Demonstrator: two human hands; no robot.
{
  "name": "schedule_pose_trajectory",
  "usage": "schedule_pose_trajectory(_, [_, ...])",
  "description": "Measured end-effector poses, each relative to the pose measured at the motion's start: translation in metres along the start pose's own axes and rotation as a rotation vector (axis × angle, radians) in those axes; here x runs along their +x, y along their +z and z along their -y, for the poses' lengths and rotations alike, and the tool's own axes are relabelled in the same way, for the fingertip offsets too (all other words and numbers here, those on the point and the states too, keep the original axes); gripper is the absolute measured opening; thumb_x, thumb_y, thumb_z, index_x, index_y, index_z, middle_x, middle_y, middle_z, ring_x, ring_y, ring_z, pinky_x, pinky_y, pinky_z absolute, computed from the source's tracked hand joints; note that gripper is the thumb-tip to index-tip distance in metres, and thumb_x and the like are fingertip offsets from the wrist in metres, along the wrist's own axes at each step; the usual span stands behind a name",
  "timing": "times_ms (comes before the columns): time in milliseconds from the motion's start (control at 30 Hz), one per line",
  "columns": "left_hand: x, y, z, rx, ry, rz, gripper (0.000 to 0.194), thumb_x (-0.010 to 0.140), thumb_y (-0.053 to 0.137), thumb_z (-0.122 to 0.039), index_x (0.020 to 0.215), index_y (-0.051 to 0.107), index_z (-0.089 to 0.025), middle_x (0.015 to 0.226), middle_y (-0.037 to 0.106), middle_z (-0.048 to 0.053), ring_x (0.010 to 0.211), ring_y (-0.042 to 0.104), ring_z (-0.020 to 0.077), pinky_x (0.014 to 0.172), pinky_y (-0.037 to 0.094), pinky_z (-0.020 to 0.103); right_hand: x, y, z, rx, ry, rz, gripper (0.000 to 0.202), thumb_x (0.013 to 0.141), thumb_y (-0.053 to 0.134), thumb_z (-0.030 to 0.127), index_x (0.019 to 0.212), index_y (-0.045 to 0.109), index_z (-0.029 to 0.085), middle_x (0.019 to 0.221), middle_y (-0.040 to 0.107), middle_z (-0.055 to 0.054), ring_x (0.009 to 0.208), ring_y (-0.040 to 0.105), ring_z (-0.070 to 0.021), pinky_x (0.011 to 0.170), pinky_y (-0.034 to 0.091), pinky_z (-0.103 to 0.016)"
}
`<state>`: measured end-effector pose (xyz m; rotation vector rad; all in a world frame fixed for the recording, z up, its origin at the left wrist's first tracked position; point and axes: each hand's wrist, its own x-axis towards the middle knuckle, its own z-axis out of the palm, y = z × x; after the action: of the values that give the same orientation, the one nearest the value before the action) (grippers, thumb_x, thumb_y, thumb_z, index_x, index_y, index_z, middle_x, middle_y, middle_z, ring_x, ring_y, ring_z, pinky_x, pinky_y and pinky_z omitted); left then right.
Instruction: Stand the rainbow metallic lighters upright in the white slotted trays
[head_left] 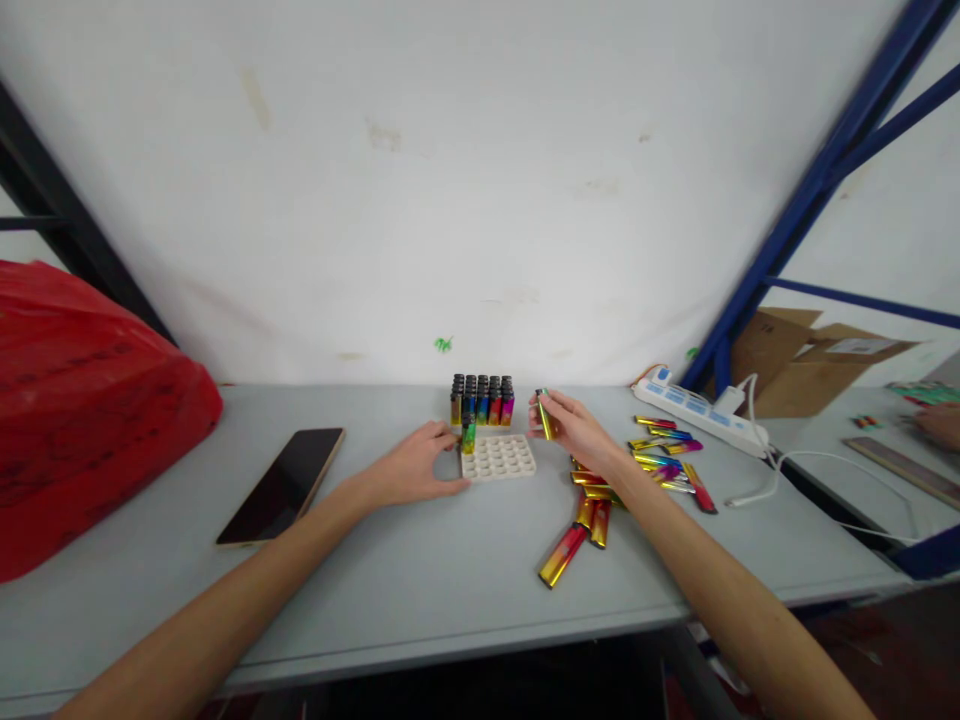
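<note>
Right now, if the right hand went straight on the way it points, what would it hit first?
The right hand would probably meet the upright lighters first, at their right end; its height is hard to judge, so it might pass over them.

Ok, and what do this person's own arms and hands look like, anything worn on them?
The left hand and right hand are bare, without gloves. No sleeve, watch or bracelet shows on either arm as far as the picture reaches. The fingers are too small to rule out a thin ring.
</note>
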<state>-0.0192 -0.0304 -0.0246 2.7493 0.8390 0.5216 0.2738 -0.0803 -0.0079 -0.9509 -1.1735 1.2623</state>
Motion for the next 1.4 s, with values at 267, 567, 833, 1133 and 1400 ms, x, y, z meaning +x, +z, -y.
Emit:
schedule_pose_trajectory(267, [0.000,0.000,-0.001,0.011,-0.001,-0.005,0.050,0.082,0.073,-0.053,0.117,0.066,-0.017,0.113,0.063,0.010,0.109,0.060,0.0281,0.102,0.049,0.040,-0.005,0.028,-0.013,-0.433,-0.105,-0.033,0.052,0.091,0.052,0.071,0.076,0.050,0.021,0.058,0.034,0.008,0.048,0.028,-0.0089,0.045,0.022,-0.023])
schedule_pose_trajectory(567, [0.001,-0.001,-0.002,0.018,-0.005,0.007,0.050,0.082,0.073,-0.052,0.117,0.066,-0.016,0.112,0.063,0.011,0.108,0.060,0.0287,0.101,0.049,0.041,-0.006,0.040,-0.023,-0.824,-0.272,-0.181,0.040,0.088,0.045,0.049,0.059,0.035,0.022,0.058,0.030,0.005,0.056,0.030,-0.0104,0.055,0.020,-0.028])
schedule_pose_trajectory(833, [0.000,-0.002,-0.003,0.001,0.000,-0.003,0.051,0.082,0.072,-0.052,0.118,0.066,-0.017,0.113,0.063,0.010,0.109,0.060,0.0290,0.101,0.049,0.042,-0.010,0.041,-0.017,-0.886,-0.328,-0.084,0.041,0.101,0.042,0.053,0.074,0.044,0.022,0.065,0.045,0.004,0.063,0.042,-0.0144,0.061,0.029,-0.027])
schedule_pose_trajectory(1133, [0.002,0.007,-0.012,-0.054,0.020,-0.042,0.054,0.082,0.075,-0.051,0.125,0.066,-0.020,0.122,0.065,0.011,0.117,0.058,0.0315,0.105,0.047,0.044,-0.012,0.050,-0.021,-1.046,-0.429,0.115,0.045,0.106,0.041,0.055,0.075,0.048,0.022,0.070,0.054,0.000,0.065,0.048,-0.0156,0.065,0.033,-0.028])
schedule_pose_trajectory(1400, [0.002,0.008,-0.017,-0.056,0.019,-0.029,0.054,0.082,0.076,-0.048,0.127,0.065,-0.020,0.121,0.065,0.011,0.118,0.058,0.0307,0.106,0.047,0.045,-0.007,0.046,-0.027,-1.116,-0.427,0.223,0.030,0.107,0.045,0.043,0.092,0.056,0.020,0.083,0.066,-0.005,0.073,0.059,-0.0181,0.068,0.039,-0.028])
